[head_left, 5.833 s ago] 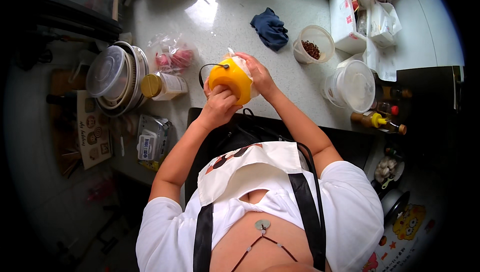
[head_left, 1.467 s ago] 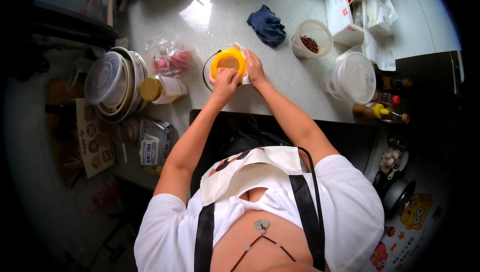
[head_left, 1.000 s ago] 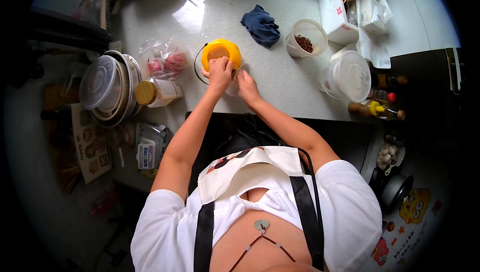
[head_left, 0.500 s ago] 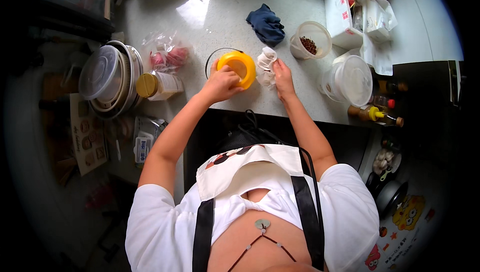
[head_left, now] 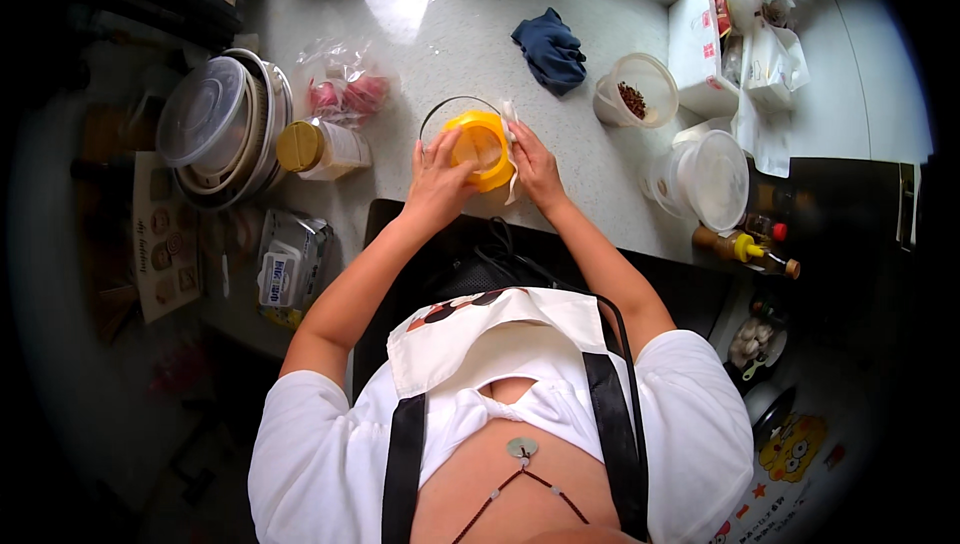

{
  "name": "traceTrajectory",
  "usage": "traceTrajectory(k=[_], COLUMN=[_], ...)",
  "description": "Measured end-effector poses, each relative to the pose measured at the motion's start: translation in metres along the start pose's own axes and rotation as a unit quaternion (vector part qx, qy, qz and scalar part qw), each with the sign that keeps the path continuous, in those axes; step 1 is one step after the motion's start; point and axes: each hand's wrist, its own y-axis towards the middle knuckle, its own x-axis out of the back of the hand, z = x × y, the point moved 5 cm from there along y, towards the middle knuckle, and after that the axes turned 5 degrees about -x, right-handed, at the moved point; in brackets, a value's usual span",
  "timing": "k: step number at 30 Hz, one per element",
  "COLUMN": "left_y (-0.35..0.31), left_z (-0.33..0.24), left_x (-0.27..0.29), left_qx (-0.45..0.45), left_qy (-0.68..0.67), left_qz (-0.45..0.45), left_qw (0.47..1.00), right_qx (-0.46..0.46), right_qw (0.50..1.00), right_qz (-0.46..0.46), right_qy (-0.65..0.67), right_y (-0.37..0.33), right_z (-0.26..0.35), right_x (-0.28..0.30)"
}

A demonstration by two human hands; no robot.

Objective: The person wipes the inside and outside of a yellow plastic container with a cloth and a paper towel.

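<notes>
A round yellow container point(head_left: 491, 180) with a pale inside stands on the counter near its front edge, and a thin dark loop curves behind it. My left hand point(head_left: 438, 186) grips its left side, fingers bent over the near rim. Against its right side, my right hand point(head_left: 537, 169) presses a crumpled white tissue point(head_left: 510, 116), partly hidden by the fingers. Farther back lies a bunched dark blue cloth point(head_left: 551, 52).
On the left are a yellow-lidded jar point(head_left: 340, 151), a clear bag of pink items point(head_left: 350, 94) and stacked bowls point(head_left: 215, 114). On the right stand a tub of brown bits point(head_left: 640, 79), a clear lidded tub point(head_left: 715, 179), a white box point(head_left: 695, 49) and bottles point(head_left: 745, 246).
My right hand has brought the tissue leftward onto the container's right side. My left hand has shifted from over the container's opening to its left side. The whole view has tilted slightly.
</notes>
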Motion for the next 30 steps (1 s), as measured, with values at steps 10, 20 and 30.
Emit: traceTrajectory(k=[10, 20, 30], left_y=[-0.007, -0.009, -0.011], left_z=[0.010, 0.009, 0.009], left_x=[-0.003, -0.003, -0.005], left_qx=[0.019, 0.019, 0.019], left_qy=[-0.090, -0.064, -0.059], left_qz=[-0.056, -0.051, -0.051], left_qw=[0.994, 0.996, 0.997], right_qx=[0.137, 0.100, 0.099], right_qw=[0.975, 0.932, 0.956], right_qz=[0.059, 0.162, 0.110], right_qy=[-0.167, -0.310, -0.253], right_y=[0.033, 0.059, 0.037], right_z=[0.021, 0.036, 0.000], right_x=[-0.009, -0.049, 0.003])
